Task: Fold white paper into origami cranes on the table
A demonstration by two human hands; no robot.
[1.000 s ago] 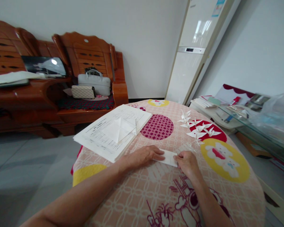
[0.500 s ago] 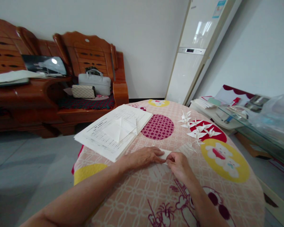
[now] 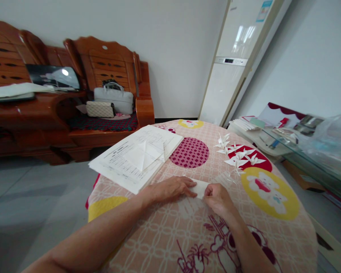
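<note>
The desk (image 3: 159, 235), round and covered by a pink patterned cloth, fills the middle and lower part of the frame. At the upper left stands a carved wooden chair (image 3: 112, 70), its seat laid with a dark knitted mat. A tall white unit (image 3: 233, 64) leans across the upper right of the frame, against the pale wall. At the right edge is a stand (image 3: 290, 149) with a glass shelf; a clear plastic bag (image 3: 329, 132) and other items crowd its top.

On the left of the desk lies a stack (image 3: 116, 159) of printed pages. On the chair seat sit a grey bag (image 3: 116, 101) and, in front of it, a smaller beige bag (image 3: 99, 109).

The left hand (image 3: 173, 189) reaches in just below the frame's centre, palm down; its fingers rest over the left end of a strip, and whether that grip clamps or merely presses, I cannot tell. The right hand (image 3: 218, 199) is just beside it, curled, its grip drawn together with thumb and fingertips on the right part of the strip.

A folded white sheet (image 3: 142, 155) rests on the stack. A cluster of white paper cranes (image 3: 240, 154) is at the desk's right, partly over a red circle. The strip (image 3: 199, 188), white paper, lies on the cloth between the hands.
</note>
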